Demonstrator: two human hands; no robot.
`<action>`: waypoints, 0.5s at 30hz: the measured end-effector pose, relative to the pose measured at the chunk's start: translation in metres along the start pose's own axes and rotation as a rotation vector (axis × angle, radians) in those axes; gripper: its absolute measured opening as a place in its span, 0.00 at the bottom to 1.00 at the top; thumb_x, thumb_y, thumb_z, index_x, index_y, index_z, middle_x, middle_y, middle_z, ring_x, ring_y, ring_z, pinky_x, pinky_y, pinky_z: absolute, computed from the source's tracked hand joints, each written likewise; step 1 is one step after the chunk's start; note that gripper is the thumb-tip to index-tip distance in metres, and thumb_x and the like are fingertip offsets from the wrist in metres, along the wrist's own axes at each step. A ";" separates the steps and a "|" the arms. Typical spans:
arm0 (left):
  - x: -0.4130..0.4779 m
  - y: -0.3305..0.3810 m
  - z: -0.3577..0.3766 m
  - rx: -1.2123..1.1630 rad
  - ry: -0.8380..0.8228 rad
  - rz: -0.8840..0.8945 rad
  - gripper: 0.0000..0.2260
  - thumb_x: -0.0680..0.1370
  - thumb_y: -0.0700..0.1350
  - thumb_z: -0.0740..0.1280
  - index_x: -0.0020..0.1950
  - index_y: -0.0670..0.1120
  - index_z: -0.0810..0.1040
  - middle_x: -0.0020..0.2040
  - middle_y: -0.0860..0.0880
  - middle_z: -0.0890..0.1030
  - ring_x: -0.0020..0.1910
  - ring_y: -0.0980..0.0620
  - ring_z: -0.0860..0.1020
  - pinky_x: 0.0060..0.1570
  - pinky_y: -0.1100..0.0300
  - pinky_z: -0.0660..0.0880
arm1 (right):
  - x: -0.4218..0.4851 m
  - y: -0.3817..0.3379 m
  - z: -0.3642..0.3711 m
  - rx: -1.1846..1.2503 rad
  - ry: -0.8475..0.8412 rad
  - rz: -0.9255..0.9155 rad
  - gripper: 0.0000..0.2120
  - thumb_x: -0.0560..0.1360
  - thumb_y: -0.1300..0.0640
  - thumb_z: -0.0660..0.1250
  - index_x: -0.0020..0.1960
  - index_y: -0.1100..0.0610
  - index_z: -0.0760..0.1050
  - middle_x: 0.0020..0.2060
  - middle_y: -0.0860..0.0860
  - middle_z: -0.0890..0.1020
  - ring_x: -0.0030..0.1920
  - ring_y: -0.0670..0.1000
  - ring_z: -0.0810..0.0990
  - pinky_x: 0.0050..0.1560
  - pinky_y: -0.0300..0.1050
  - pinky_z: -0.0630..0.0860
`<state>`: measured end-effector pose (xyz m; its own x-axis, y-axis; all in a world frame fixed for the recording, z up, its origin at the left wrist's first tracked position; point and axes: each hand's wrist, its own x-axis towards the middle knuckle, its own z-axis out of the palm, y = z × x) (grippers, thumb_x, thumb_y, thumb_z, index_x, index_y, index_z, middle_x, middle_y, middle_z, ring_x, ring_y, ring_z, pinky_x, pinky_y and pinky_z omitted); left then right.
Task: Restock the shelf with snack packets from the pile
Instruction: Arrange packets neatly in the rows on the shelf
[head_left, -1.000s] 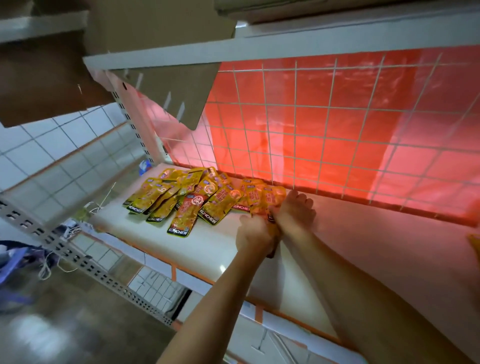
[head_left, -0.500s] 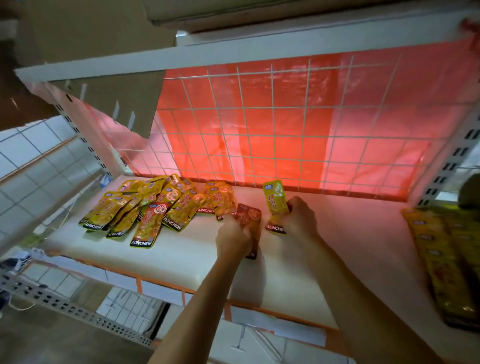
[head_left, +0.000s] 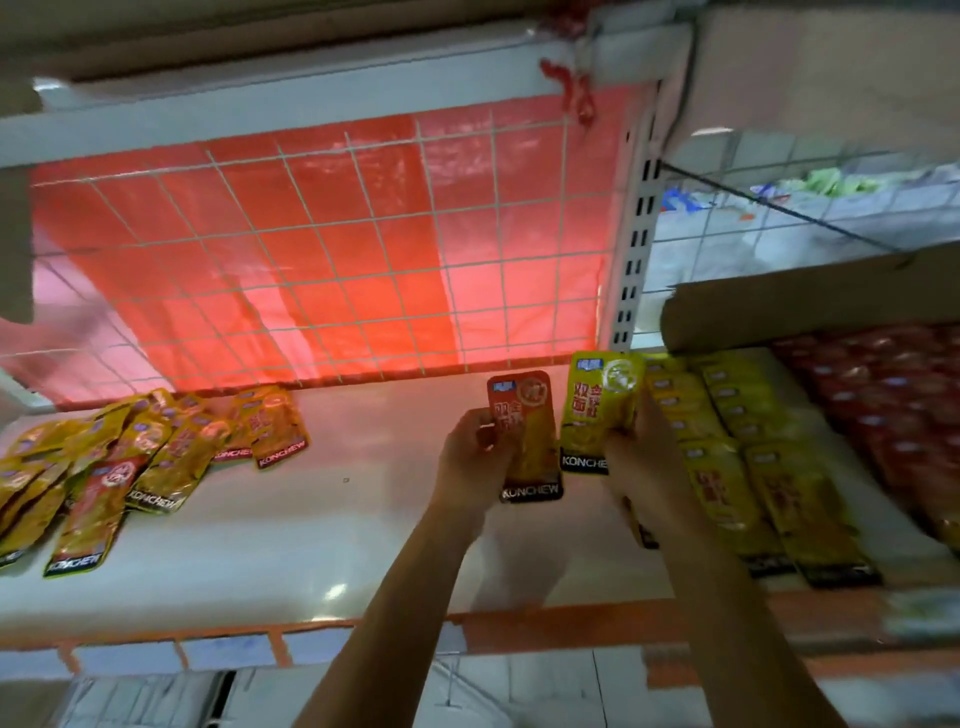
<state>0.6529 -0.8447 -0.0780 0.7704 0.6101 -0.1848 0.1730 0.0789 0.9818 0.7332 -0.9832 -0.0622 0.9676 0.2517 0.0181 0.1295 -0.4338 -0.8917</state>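
White shelf (head_left: 322, 519) backed by a wire grid (head_left: 311, 249) over red sheet. Fingers of the left hand (head_left: 470, 457) curl round a red packet (head_left: 530, 441), held upright. The right hand (head_left: 644, 457) grips a yellow packet (head_left: 597, 410) just beside it. Yellow rows (head_left: 727, 441) lie right of the hands, with red rows (head_left: 883, 405) beyond under a cardboard flap (head_left: 805, 306). The pile (head_left: 130, 457) lies well apart, far left on the shelf.
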 end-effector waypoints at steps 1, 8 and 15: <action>-0.002 0.001 0.007 -0.013 -0.015 -0.003 0.04 0.78 0.40 0.67 0.52 0.46 0.77 0.49 0.45 0.83 0.41 0.51 0.82 0.38 0.60 0.78 | 0.000 0.003 -0.011 0.015 0.004 0.022 0.15 0.72 0.65 0.58 0.57 0.56 0.71 0.49 0.56 0.81 0.51 0.58 0.79 0.54 0.58 0.76; -0.011 -0.003 0.047 -0.039 -0.073 -0.038 0.04 0.76 0.39 0.70 0.49 0.45 0.77 0.49 0.42 0.82 0.47 0.45 0.82 0.46 0.51 0.81 | -0.010 0.030 -0.066 0.054 0.088 0.047 0.15 0.71 0.64 0.63 0.47 0.44 0.74 0.42 0.43 0.81 0.45 0.46 0.80 0.43 0.43 0.76; -0.019 -0.006 0.075 -0.034 -0.070 -0.011 0.04 0.76 0.39 0.69 0.50 0.45 0.78 0.48 0.42 0.82 0.46 0.44 0.82 0.45 0.52 0.80 | -0.018 0.043 -0.097 0.004 0.039 0.118 0.10 0.73 0.56 0.67 0.54 0.51 0.72 0.45 0.48 0.79 0.47 0.52 0.78 0.47 0.48 0.75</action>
<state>0.6832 -0.9162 -0.0833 0.8098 0.5525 -0.1975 0.1619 0.1132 0.9803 0.7425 -1.0906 -0.0574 0.9837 0.1657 -0.0693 0.0139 -0.4548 -0.8905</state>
